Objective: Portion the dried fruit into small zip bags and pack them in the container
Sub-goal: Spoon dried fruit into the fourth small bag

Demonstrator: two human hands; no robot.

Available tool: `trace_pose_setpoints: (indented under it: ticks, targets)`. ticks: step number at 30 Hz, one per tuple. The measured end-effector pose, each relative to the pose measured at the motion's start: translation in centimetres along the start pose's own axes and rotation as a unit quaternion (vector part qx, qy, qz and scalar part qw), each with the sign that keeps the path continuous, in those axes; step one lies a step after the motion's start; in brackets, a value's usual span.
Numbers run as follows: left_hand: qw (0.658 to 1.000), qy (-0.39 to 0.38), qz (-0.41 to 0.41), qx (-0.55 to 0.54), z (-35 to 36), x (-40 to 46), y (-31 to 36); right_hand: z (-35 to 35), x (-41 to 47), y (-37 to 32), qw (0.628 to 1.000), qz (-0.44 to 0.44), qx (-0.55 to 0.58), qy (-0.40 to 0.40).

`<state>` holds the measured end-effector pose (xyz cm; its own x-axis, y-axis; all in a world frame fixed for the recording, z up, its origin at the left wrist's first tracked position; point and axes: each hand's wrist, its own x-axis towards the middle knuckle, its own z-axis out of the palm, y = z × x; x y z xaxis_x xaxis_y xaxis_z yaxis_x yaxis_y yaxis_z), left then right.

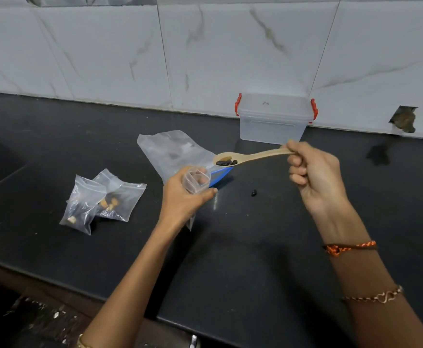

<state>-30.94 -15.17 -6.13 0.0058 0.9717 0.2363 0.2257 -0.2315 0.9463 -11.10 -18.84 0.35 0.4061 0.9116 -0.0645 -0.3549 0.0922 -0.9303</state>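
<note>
Two filled zip bags [100,199] lie far left on counter [280,234], well apart from hands. Left hand [184,197] grips small zip bag [196,182], mouth held open, facing up and right. Big supply bag [174,153] behind it. Spoon [249,156] bowl, loaded with dark dried fruit [226,162], hovers just above and right of bag mouth (handle's long axis runs right, slightly up). One stray fruit [254,193] on counter between hands. Right hand [313,174] pinches handle end. Container [273,119], lid on, stands at wall beyond.

Large clear plastic bag [172,151] contents blurred, its blue lower edge partly behind left hand [182,197], faint mark on clear red-latched lidded container [273,119] unreadable.
</note>
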Motion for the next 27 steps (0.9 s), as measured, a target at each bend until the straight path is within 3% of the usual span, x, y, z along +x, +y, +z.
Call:
trace_pose_setpoints:
  ticks: [6,13,20,24,27]
  targets:
    - [0.999,-0.030,0.020,0.024,1.0,-0.9,0.2,1.8,-1.4,-1.1,0.982,-0.082,-0.164,-0.054]
    - [0.997,-0.063,0.015,-0.034,2.0,-1.9,0.2,4.4,-3.1,1.6,0.914,-0.234,-0.321,-0.085]
    - [0.996,-0.072,-0.001,-0.053,2.3,-2.5,-0.2,4.8,-3.8,3.9,0.795,-0.421,-0.422,-0.113]
    - [0.996,-0.069,-0.003,-0.053,2.2,-2.5,-0.1,4.7,-3.3,3.2,0.663,-0.574,-0.459,-0.144]
    - [0.996,-0.059,-0.008,-0.067,1.8,-2.2,0.1,4.7,-3.0,1.4,0.610,-0.642,-0.436,-0.156]
